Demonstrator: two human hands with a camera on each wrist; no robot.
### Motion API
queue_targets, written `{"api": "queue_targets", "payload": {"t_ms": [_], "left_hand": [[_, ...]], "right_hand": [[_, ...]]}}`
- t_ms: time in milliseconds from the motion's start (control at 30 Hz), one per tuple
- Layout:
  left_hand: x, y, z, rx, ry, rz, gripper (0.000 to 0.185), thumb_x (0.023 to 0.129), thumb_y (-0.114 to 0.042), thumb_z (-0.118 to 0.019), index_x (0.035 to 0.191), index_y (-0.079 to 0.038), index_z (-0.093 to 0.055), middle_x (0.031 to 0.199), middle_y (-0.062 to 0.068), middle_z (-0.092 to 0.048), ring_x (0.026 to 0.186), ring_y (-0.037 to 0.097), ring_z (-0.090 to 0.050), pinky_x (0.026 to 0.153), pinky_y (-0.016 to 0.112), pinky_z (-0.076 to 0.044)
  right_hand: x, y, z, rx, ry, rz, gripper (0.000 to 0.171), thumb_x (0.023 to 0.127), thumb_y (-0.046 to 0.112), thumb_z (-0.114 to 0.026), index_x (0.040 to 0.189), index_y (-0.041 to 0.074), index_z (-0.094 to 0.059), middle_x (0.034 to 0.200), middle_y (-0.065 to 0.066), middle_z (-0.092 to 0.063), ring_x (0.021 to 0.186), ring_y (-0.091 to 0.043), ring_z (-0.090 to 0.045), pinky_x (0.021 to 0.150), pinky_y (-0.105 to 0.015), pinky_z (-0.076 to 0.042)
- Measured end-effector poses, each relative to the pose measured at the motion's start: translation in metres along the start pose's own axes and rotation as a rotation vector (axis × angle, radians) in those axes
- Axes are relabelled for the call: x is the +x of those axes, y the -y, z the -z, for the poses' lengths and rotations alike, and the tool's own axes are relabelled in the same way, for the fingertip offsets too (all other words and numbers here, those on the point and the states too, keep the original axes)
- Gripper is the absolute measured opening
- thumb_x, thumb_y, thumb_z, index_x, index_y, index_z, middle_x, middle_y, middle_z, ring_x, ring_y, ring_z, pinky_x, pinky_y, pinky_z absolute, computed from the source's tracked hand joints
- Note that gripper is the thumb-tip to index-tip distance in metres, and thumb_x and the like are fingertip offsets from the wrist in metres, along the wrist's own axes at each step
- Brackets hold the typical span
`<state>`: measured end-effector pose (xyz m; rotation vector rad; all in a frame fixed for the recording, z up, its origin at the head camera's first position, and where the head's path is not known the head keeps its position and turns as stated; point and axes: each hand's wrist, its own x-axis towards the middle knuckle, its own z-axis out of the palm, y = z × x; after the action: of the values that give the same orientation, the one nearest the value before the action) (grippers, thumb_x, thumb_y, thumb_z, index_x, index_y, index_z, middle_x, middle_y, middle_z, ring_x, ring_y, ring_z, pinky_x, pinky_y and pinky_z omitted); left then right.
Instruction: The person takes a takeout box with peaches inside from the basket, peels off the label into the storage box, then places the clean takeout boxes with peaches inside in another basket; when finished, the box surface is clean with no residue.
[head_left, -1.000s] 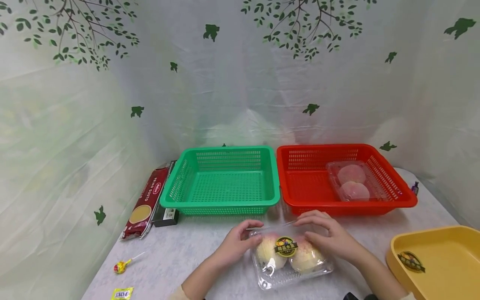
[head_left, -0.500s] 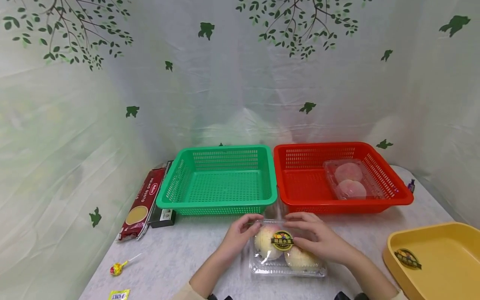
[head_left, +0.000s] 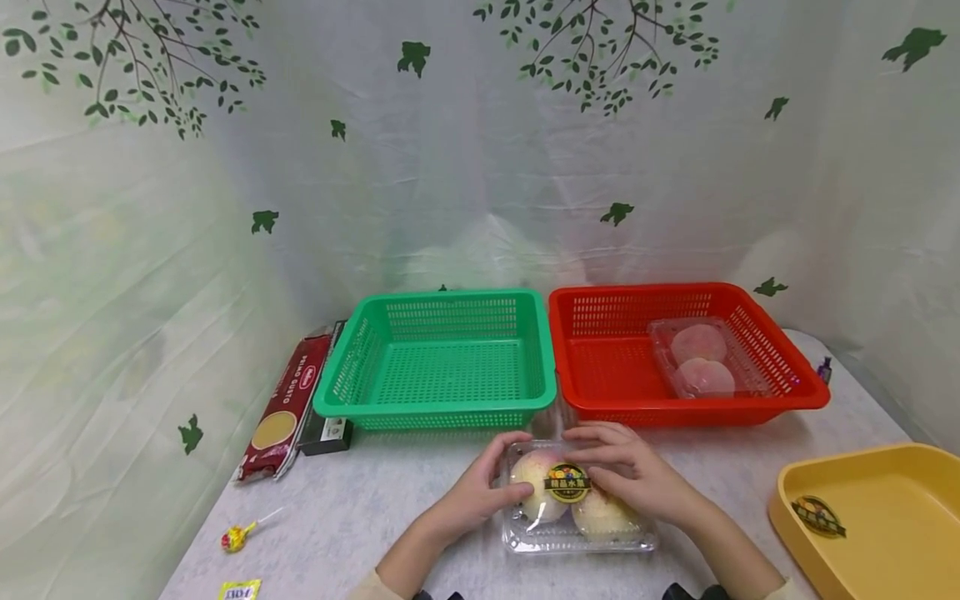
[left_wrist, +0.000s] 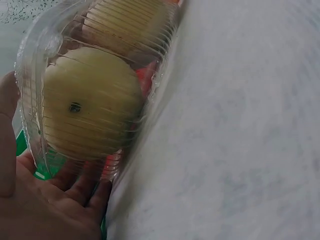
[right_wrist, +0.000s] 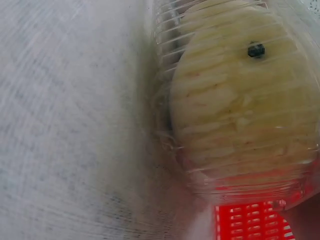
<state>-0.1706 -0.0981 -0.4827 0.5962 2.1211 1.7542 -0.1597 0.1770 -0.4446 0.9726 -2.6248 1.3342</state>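
Clear fruit box (head_left: 574, 505) between left grip (head_left: 480, 493) and right grip (head_left: 634, 470).

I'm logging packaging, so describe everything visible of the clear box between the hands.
The clear box, ribbed and plastic-looking, appears closed and rests on the table near the red basket. Two yellowish peaches show inside; a round label sits on top. The left hand and right hand hold it from either side.

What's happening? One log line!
left hand: grips clear rectangular plastic fruit box; right hand: grips same box; beyond: green rectangular plastic basket, red rectangular plastic basket
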Motion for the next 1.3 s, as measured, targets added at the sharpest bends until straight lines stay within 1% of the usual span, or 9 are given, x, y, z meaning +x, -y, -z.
{"api": "queue_targets", "payload": {"t_ms": [133,267,400,533,767,900,1067,1133,1300], "left_hand": [[-0.001,0.001,0.000,0.011,-0.013,-0.007,0.064,0.091,-0.022,-0.071,0.147,-0.020,-0.042,0.150,0.005,-0.047,0.142,0.031,-0.041,0.117,0.051,-0.028],[-0.002,0.001,0.000,0.013,-0.025,-0.015,0.063,0.090,-0.022,-0.072,0.146,-0.022,-0.043,0.149,0.005,-0.048,0.141,0.030,-0.041,0.116,0.049,-0.029],[-0.002,0.001,-0.001,0.030,-0.030,-0.017,0.062,0.090,-0.023,-0.072,0.145,-0.024,-0.044,0.150,0.004,-0.048,0.141,0.031,-0.040,0.115,0.049,-0.029],[-0.002,0.001,-0.001,0.033,-0.030,-0.010,0.062,0.090,-0.023,-0.072,0.145,-0.024,-0.044,0.150,0.004,-0.047,0.141,0.031,-0.040,0.114,0.049,-0.029],[-0.002,0.001,-0.002,0.027,-0.028,-0.010,0.063,0.090,-0.023,-0.072,0.146,-0.021,-0.043,0.150,0.004,-0.048,0.140,0.029,-0.041,0.114,0.048,-0.031],[-0.002,0.002,-0.002,0.028,-0.028,-0.014,0.063,0.091,-0.023,-0.071,0.146,-0.021,-0.043,0.150,0.004,-0.047,0.140,0.029,-0.041,0.114,0.048,-0.030],[-0.002,0.002,-0.003,0.035,-0.030,-0.016,0.062,0.091,-0.024,-0.072,0.145,-0.024,-0.044,0.150,0.003,-0.047,0.141,0.028,-0.039,0.114,0.048,-0.030],[-0.002,0.002,-0.003,0.029,-0.028,-0.020,0.062,0.090,-0.023,-0.072,0.146,-0.023,-0.043,0.150,0.003,-0.048,0.140,0.029,-0.041,0.113,0.047,-0.031],[-0.002,0.003,-0.002,0.021,-0.029,-0.022,0.064,0.090,-0.023,-0.072,0.147,-0.020,-0.043,0.149,0.003,-0.048,0.139,0.028,-0.042,0.113,0.047,-0.031]], "right_hand": [[0.002,0.003,0.001,0.051,0.020,-0.045,0.026,0.096,0.018,-0.065,0.117,0.030,-0.074,0.139,0.006,-0.061,0.136,-0.017,-0.045,0.106,-0.055,-0.043],[0.001,0.006,0.003,-0.009,-0.029,-0.112,0.023,0.096,0.019,-0.065,0.112,0.031,-0.075,0.135,0.011,-0.063,0.130,-0.011,-0.050,0.104,-0.047,-0.046],[-0.004,0.009,0.004,-0.092,-0.097,-0.126,0.023,0.095,0.016,-0.066,0.108,0.031,-0.076,0.130,0.012,-0.066,0.124,-0.014,-0.054,0.102,-0.039,-0.049],[-0.007,0.014,0.007,-0.054,-0.077,-0.127,0.022,0.095,0.017,-0.066,0.109,0.029,-0.077,0.131,0.007,-0.066,0.126,-0.016,-0.054,0.102,-0.032,-0.048],[-0.005,0.019,0.006,0.088,-0.043,-0.198,0.017,0.095,0.021,-0.067,0.105,0.030,-0.077,0.133,0.002,-0.066,0.128,-0.013,-0.051,0.103,-0.048,-0.044],[-0.002,0.019,-0.001,0.061,-0.065,-0.156,0.013,0.091,0.024,-0.073,0.102,0.031,-0.075,0.127,0.005,-0.068,0.125,-0.015,-0.053,0.103,-0.054,-0.044],[0.001,0.020,-0.007,0.001,-0.130,-0.104,0.024,0.085,0.012,-0.077,0.096,0.032,-0.072,0.111,0.006,-0.074,0.121,-0.023,-0.058,0.110,-0.075,-0.020],[0.001,0.022,-0.008,0.000,-0.153,-0.091,0.028,0.084,0.006,-0.076,0.096,0.031,-0.071,0.106,0.006,-0.075,0.115,-0.019,-0.063,0.110,-0.077,-0.013],[0.002,0.025,-0.009,-0.003,-0.172,-0.054,0.029,0.087,0.002,-0.071,0.102,0.027,-0.073,0.102,0.012,-0.075,0.104,-0.008,-0.066,0.112,-0.075,-0.015]]}}
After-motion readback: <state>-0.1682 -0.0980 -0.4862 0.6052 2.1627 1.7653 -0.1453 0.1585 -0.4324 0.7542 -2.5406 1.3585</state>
